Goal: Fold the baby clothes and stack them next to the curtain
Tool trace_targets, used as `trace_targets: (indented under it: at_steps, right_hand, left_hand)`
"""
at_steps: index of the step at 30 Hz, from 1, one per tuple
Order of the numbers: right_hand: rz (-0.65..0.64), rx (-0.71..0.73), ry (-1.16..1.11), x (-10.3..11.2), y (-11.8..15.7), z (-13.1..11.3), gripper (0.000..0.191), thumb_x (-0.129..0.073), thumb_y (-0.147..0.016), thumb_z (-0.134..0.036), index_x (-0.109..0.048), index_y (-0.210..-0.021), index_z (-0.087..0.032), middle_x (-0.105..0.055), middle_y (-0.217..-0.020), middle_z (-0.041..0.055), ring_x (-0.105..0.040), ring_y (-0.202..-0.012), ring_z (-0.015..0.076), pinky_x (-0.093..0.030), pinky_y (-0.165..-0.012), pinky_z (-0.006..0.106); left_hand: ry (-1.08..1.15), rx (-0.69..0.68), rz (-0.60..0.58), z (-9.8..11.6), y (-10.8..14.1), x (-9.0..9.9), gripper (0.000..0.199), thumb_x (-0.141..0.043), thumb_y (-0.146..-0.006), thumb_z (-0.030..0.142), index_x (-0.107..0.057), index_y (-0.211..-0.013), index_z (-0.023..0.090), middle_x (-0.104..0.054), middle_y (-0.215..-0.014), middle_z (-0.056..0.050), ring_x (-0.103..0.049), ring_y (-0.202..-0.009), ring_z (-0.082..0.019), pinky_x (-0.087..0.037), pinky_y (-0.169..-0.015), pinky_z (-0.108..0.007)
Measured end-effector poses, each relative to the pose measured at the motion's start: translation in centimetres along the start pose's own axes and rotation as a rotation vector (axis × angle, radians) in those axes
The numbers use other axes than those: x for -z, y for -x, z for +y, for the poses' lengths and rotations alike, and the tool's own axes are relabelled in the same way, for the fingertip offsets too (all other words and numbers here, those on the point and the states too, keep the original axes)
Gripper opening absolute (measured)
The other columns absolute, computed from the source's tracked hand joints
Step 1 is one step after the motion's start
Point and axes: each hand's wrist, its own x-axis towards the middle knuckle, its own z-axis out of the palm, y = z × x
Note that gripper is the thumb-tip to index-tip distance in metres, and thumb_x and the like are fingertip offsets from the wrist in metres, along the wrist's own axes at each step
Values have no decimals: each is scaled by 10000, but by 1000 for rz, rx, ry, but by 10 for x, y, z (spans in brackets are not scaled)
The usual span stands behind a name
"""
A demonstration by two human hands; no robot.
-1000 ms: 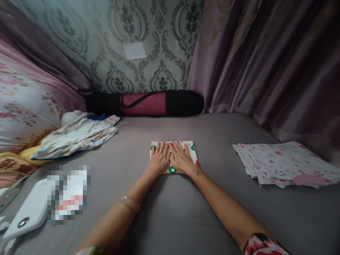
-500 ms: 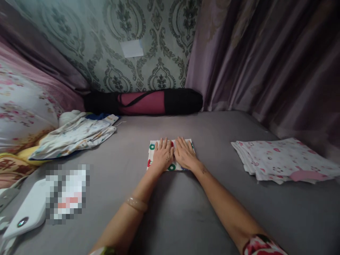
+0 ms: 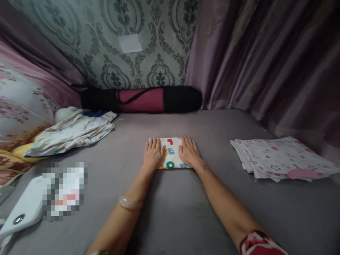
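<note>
A small folded white cloth (image 3: 172, 156) with red, green, blue and yellow printed shapes lies flat on the grey sheet (image 3: 170, 205) in front of me. My left hand (image 3: 154, 153) rests palm down over its left edge, fingers stretched forward. On its right side lies my right hand (image 3: 189, 152), also flat, with the fingers extended and the thumb toward the middle. The printed middle of the cloth shows between the hands; its two sides are partly covered by them.
At right lies a stack of folded white cloths with pink prints (image 3: 281, 157). Crumpled printed clothing (image 3: 71, 132) is at the left, near a white power bank (image 3: 26, 205) and a blurred-out item (image 3: 67, 191). A long black and maroon bag (image 3: 143, 100) lies along the wall.
My hands have slid apart over the cloth, the left toward its left edge and the right slightly rightward, uncovering the printed middle. The view has shifted slightly.
</note>
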Motion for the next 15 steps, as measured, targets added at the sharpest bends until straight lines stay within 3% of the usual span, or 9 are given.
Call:
trace_targets:
  at_steps: [4, 10, 15]
  right_hand:
    - [-49, -26, 0, -1, -1, 3, 607, -233, -950, -299, -283, -1474, 3, -272, -1541, 166, -220, -1427, 271, -160, -1164, 411]
    - [-29, -48, 24, -5, -2, 10, 613, -196, -960, -328, -293, -1470, -1, -259, -1545, 171, -215, -1427, 271, -150, -1162, 417]
    - [-52, -64, 29, -6, -3, 14, 615, -186, -961, -334, -295, -1468, -3, -277, -1539, 171, -224, -1422, 271, -152, -1158, 417]
  left_hand:
    - [37, 29, -95, -11, -2, -1, 674, -194, -971, 487, -304, -1465, 42, -310, -1524, -181, -260, -1424, -286, -229, -1153, -438]
    - [43, 58, -88, -21, 1, 0, 665, -165, -974, 477, -288, -1475, 57, -295, -1536, -162, -237, -1432, -281, -179, -1167, -459]
    - [112, 59, -144, -28, 1, 2, 665, -163, -966, 499, -272, -1489, 104, -259, -1553, -144, -202, -1443, -292, -145, -1158, -541]
